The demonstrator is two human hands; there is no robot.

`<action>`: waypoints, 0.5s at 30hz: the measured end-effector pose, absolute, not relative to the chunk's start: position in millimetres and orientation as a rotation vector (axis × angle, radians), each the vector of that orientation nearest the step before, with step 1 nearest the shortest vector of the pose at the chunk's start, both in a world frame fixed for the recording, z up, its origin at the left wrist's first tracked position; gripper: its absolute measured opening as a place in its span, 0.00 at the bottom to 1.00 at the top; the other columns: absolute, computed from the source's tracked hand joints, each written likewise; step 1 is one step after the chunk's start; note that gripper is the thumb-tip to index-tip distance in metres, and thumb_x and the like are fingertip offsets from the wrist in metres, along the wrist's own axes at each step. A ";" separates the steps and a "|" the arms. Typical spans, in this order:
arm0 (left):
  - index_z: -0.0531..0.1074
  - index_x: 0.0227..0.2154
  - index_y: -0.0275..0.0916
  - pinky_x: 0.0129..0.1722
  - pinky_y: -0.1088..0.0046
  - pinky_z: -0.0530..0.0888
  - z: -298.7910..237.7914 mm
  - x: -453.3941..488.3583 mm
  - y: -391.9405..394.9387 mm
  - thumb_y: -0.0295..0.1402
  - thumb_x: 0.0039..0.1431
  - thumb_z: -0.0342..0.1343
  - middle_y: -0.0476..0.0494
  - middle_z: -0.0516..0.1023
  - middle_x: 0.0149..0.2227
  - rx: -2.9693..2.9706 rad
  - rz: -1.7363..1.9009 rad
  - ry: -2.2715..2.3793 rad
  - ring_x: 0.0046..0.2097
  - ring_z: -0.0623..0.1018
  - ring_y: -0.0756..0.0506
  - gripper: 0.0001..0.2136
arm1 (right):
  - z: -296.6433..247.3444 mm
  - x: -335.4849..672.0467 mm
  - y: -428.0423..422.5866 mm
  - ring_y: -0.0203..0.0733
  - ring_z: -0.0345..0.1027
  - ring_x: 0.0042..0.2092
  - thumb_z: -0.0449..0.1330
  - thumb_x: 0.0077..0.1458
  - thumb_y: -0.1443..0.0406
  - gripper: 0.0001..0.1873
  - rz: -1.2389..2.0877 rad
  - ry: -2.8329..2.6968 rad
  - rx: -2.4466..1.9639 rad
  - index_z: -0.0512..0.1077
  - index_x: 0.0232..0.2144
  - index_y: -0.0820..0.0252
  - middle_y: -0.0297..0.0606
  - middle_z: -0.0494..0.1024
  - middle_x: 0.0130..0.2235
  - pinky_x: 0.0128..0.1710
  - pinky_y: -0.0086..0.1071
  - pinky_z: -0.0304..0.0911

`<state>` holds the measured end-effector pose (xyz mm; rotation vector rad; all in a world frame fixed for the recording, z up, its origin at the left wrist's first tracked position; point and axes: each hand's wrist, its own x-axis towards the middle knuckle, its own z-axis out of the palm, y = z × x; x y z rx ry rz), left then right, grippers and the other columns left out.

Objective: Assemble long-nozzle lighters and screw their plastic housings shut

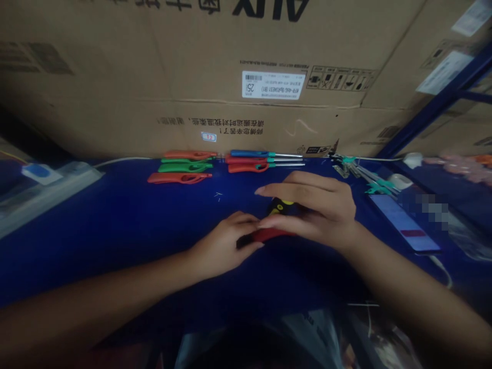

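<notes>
Near the middle of the blue tabletop, my left hand [232, 243] is closed, thumb and fingers pinching a red piece with a dark end [271, 234]. It resembles the handle of a stick lighter, but my fingers hide much of it. Just to the right, my right hand [319, 210] curls around a black and yellow tool [280, 207], whose kind I cannot make out. The right thumb lies along the red piece, close to the left fingertips. Beyond the hands lie several red and green lighter handles [180, 178] and a group of stick lighters with metal tubes [265, 160].
A large cardboard box [172, 66] stands along the back edge. At right are metal lighter rods with teal parts [369, 177], a phone [403, 223] with a white cable, and clear plastic [469, 233]. A pale plastic-wrapped strip [49, 192] lies at left.
</notes>
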<state>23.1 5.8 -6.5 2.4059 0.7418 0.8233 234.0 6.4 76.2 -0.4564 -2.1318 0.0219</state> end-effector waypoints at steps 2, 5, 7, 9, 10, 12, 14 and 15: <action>0.77 0.46 0.40 0.54 0.60 0.75 -6.8 23.1 5.7 0.31 0.63 0.61 0.41 0.79 0.46 2.410 0.823 0.752 0.49 0.78 0.42 0.10 | 76.1 235.4 6.7 0.39 0.77 0.42 0.61 0.63 0.65 0.18 0.052 -2.168 -0.482 0.74 0.55 0.61 0.42 0.82 0.43 0.42 0.32 0.74; 0.77 0.47 0.39 0.53 0.60 0.76 -7.9 22.9 5.6 0.31 0.63 0.61 0.42 0.79 0.46 2.417 0.818 0.755 0.49 0.78 0.42 0.10 | 77.4 235.1 7.7 0.40 0.77 0.47 0.53 0.67 0.69 0.20 0.320 -2.214 -0.444 0.70 0.58 0.63 0.45 0.81 0.47 0.48 0.35 0.73; 0.77 0.46 0.40 0.53 0.60 0.76 -8.6 22.9 5.7 0.31 0.63 0.61 0.42 0.79 0.45 2.414 0.817 0.743 0.49 0.78 0.42 0.09 | 77.5 233.8 8.0 0.40 0.77 0.46 0.56 0.66 0.68 0.16 0.349 -2.198 -0.411 0.74 0.54 0.62 0.43 0.82 0.46 0.48 0.35 0.73; 0.77 0.46 0.40 0.53 0.60 0.76 -9.0 23.0 5.8 0.31 0.63 0.61 0.43 0.79 0.45 2.412 0.832 0.737 0.48 0.78 0.42 0.09 | 76.4 232.6 7.3 0.40 0.77 0.43 0.62 0.62 0.65 0.13 0.226 -2.169 -0.425 0.77 0.49 0.60 0.42 0.82 0.43 0.45 0.34 0.74; 0.77 0.46 0.40 0.52 0.61 0.76 -9.1 23.0 5.8 0.31 0.63 0.61 0.43 0.79 0.45 2.413 0.837 0.739 0.48 0.78 0.43 0.09 | 75.8 232.2 6.6 0.39 0.77 0.41 0.64 0.61 0.64 0.13 0.146 -2.152 -0.444 0.78 0.48 0.60 0.41 0.82 0.41 0.43 0.33 0.74; 0.77 0.46 0.40 0.52 0.60 0.76 -9.3 22.9 5.8 0.31 0.63 0.61 0.42 0.79 0.45 2.421 0.835 0.746 0.48 0.78 0.42 0.10 | 75.5 231.9 4.6 0.41 0.77 0.43 0.65 0.60 0.62 0.15 0.045 -2.144 -0.486 0.77 0.49 0.59 0.41 0.82 0.42 0.44 0.33 0.74; 0.77 0.46 0.40 0.52 0.60 0.76 -9.3 22.8 5.6 0.32 0.63 0.61 0.42 0.79 0.45 2.425 0.822 0.756 0.48 0.78 0.42 0.10 | 77.0 231.8 2.9 0.43 0.75 0.51 0.58 0.66 0.64 0.16 0.101 -2.179 -0.513 0.75 0.54 0.61 0.45 0.80 0.48 0.51 0.36 0.72; 0.78 0.46 0.39 0.53 0.60 0.76 -9.2 22.8 5.5 0.32 0.63 0.61 0.41 0.79 0.45 2.423 0.814 0.759 0.49 0.78 0.42 0.09 | 78.0 231.6 2.5 0.43 0.73 0.54 0.54 0.67 0.67 0.17 0.189 -2.207 -0.503 0.73 0.56 0.62 0.45 0.79 0.50 0.53 0.37 0.71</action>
